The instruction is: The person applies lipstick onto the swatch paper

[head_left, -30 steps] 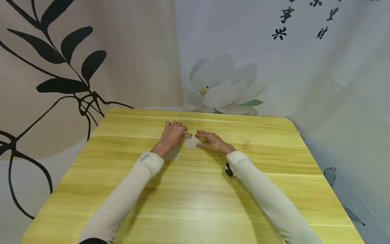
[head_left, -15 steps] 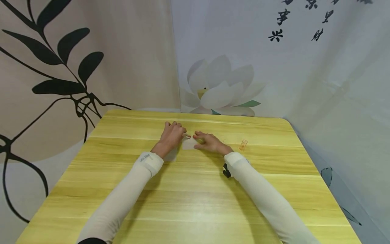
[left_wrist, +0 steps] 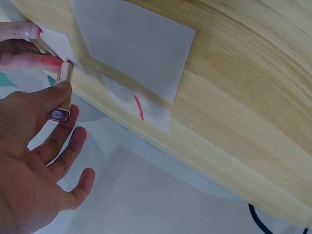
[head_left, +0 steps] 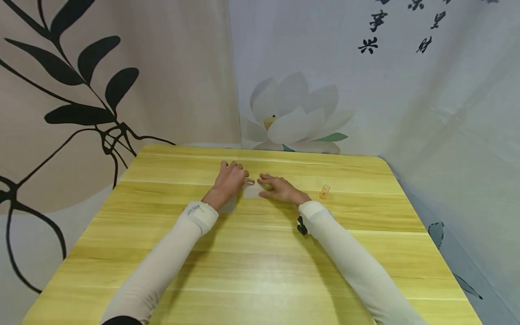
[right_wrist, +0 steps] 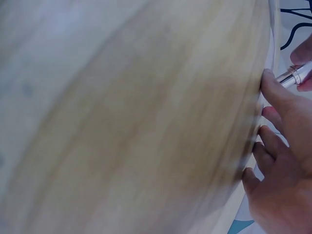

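My left hand (head_left: 230, 180) pinches a lipstick (left_wrist: 64, 87) between thumb and fingers; its case is shiny and pinkish gold, with a round emblem on the end. The lipstick points toward my right hand (head_left: 281, 189), whose loosely extended fingers rest at a small white paper (head_left: 252, 191). Red colour shows on the fingertips (left_wrist: 51, 61) of the right hand in the left wrist view. Beside the left hand lies a larger-looking white sheet (left_wrist: 136, 46), and close to it a paper with a red stroke (left_wrist: 141, 109). The right wrist view shows the lipstick's tube (right_wrist: 294, 76) near the right thumb.
A small transparent orange piece (head_left: 324, 192) lies to the right of the right hand on the wooden table (head_left: 260, 262). Behind the table's far edge hangs a printed curtain (head_left: 183, 81) with leaves, a lotus and dark characters.
The head view has shifted slightly since one second ago. Both hands and the lipstick hold nearly the same place over the papers.
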A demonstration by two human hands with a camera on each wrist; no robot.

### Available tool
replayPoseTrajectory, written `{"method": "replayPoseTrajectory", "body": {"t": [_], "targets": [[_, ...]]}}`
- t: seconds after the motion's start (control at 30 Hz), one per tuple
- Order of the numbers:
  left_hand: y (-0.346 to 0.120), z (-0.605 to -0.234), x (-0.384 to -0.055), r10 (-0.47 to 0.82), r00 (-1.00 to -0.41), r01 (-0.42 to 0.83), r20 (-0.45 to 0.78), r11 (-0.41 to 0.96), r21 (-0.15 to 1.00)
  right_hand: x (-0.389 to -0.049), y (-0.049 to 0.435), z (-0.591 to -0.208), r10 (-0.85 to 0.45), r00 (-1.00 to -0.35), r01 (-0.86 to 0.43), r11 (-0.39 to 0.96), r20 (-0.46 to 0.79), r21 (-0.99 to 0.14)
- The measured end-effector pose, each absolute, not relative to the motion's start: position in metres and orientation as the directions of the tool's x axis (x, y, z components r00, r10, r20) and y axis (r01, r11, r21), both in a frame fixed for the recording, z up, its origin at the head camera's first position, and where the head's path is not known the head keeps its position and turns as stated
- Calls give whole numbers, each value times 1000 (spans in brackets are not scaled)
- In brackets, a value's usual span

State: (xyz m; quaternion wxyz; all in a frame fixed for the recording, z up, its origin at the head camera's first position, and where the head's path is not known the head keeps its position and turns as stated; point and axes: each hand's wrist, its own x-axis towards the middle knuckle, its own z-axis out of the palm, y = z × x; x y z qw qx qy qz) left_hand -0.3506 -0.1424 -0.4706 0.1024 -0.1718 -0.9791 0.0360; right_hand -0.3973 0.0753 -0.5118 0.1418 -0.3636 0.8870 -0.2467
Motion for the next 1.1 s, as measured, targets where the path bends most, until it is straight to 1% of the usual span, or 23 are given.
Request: {"method": "replayPoseTrajectory", "body": {"t": [0.3, 0.57, 1.1], "targets": [[-142, -471, -345, 349, -919, 330, 185, 935, -126, -394, 75, -511, -720, -690, -568, 602, -75, -561], [-141, -471, -340, 352, -917, 334, 191, 935, -117, -394, 77, -511, -729, -683, -576, 576, -46, -580], [-142, -467, -327, 366, -915, 353, 171, 930, -105, -394, 76, -511, -722, -689, -555, 579, -60, -597]]}}
